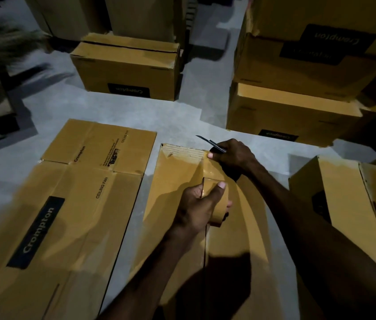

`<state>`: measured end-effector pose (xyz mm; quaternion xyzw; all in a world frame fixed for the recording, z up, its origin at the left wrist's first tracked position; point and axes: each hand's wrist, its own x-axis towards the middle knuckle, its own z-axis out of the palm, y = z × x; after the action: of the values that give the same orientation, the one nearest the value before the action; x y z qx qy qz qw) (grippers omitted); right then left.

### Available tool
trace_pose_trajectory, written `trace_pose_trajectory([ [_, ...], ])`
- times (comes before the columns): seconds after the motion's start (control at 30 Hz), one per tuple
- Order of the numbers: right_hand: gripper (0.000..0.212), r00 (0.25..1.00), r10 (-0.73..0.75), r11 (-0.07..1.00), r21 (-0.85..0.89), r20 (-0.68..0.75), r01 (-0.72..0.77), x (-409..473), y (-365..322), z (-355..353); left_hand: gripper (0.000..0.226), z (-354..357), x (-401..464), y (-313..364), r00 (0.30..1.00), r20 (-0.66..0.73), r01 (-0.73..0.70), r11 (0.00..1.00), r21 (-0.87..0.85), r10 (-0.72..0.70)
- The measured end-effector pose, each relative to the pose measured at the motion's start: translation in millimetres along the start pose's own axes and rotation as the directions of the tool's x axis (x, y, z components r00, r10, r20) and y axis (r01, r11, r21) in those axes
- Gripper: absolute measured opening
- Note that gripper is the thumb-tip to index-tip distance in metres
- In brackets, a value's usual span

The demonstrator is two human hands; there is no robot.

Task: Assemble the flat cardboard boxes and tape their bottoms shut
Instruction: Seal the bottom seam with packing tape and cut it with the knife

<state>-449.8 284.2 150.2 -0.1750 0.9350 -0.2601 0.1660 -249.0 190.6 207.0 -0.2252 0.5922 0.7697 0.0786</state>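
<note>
Here, at lower centre, a tape roll is gripped by the left hand above the box; a strip is drawn to the box's far edge; there scissors are clasped by the right hand; a flat box lies at left.
</note>
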Motion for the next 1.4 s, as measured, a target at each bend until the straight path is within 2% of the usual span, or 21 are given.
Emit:
trace_pose_trajectory([
  [0.13, 0.036, 0.999, 0.024, 0.999, -0.022, -0.029, -0.024, -5, -4, 3, 0.02, -2, -19, 0, 0.997, -0.044, 0.057, 0.998, -0.02, -0.058],
  [0.27, 0.035, 0.991, 0.059, 0.995, -0.073, -0.118, -0.068, -13, -8, 10, 0.017, 1, -56, -14, 0.991, -0.007, 0.135, 0.991, 0.013, -0.135],
  [0.33, 0.043, 0.982, 0.054, 0.985, -0.152, -0.183, -0.082, -21, -13, 11, 0.017, 1, -72, -18, 0.991, -0.026, 0.132, 0.991, -0.006, -0.132],
  [0.4, 0.05, 0.961, -0.044, 0.955, -0.294, -0.272, -0.04, -32, -18, 12, 0.021, -3, -81, -18, 0.992, -0.025, 0.124, 0.992, -0.012, -0.124],
  [0.47, 0.051, 0.941, -0.157, 0.925, -0.379, -0.299, 0.034, -45, -24, 12, 0.024, -6, -84, -18, 0.994, 0.012, 0.112, 0.994, -0.006, -0.112],
  [0.53, 0.05, 0.941, -0.219, 0.907, -0.41, -0.256, 0.099, -63, -28, 13, 0.026, -7, -87, -18, 0.994, 0.025, 0.106, 0.994, -0.011, -0.106],
  [0.67, 0.043, 0.968, -0.199, 0.908, -0.401, -0.155, 0.123, -101, -22, 24, 0.035, -9, -87, -17, 0.996, -0.015, 0.086, 0.996, 0.005, -0.086],
  [0.77, 0.045, 0.973, -0.152, 0.943, -0.32, -0.173, 0.09, -111, -13, 33, 0.037, -10, -90, -21, 0.997, -0.015, 0.078, 0.997, 0.021, -0.078],
  [0.93, 0.059, 0.979, -0.039, 0.971, -0.239, -0.2, -0.01, -109, -6, 41, 0.025, -3, -100, -28, 0.995, -0.059, 0.082, 0.996, 0.032, -0.08],
  [1.07, 0.059, 0.983, 0.0, 0.979, -0.202, -0.182, -0.037, -107, -6, 42, 0.025, -2, -122, -34, 0.988, -0.03, 0.153, 0.987, 0.038, -0.152],
  [1.13, 0.06, 0.985, 0.024, 0.977, -0.207, -0.172, -0.06, -107, -8, 42, 0.023, 0, -138, -43, 0.984, -0.006, 0.178, 0.984, 0.029, -0.178],
  [1.3, 0.063, 0.988, 0.024, 0.968, -0.241, -0.153, -0.061, -120, -11, 40, 0.025, 0, -152, -55, 0.991, -0.008, 0.136, 0.99, -0.025, -0.136],
  [1.4, 0.07, 0.998, 0.023, 0.941, -0.335, -0.052, -0.039, -144, -14, 31, 0.032, 0, -150, -55, 0.994, -0.023, 0.106, 0.994, -0.016, -0.106],
])
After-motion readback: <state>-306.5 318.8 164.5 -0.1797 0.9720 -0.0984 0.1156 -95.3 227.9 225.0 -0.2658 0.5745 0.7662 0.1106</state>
